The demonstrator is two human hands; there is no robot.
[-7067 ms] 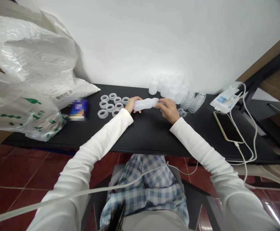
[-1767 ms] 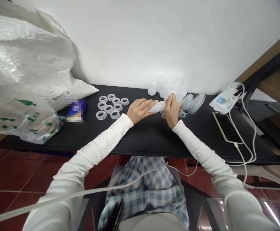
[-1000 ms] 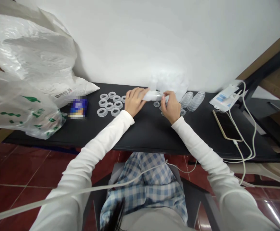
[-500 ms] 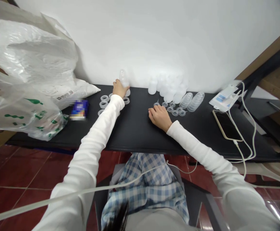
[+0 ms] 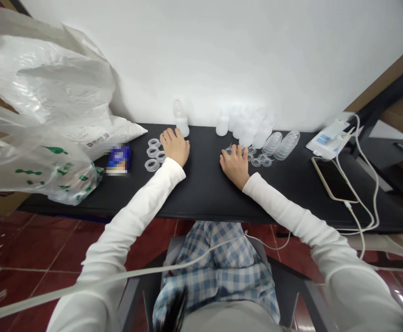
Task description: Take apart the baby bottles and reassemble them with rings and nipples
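An assembled translucent baby bottle [image 5: 180, 121] stands upright against the wall at the back of the black table [image 5: 201, 193]. My left hand [image 5: 175, 145] lies just in front of it, fingers spread over the clear plastic rings [image 5: 152, 152], holding nothing. My right hand [image 5: 235, 163] rests palm down on the table, fingertips touching several small clear teats [image 5: 258, 159]. A cluster of white bottles [image 5: 246, 125] stands behind the right hand.
Large plastic bags [image 5: 38, 115] fill the table's left end, with a blue packet [image 5: 118, 159] beside them. Stacked clear caps [image 5: 280, 144] lie right of the bottles. A phone [image 5: 333, 171] on a white cable [image 5: 363, 184] and a white box [image 5: 327, 138] sit at the right.
My left hand let go of the bottle it had carried to the back wall and came down onto the rings. My right hand slid forward to the teats.
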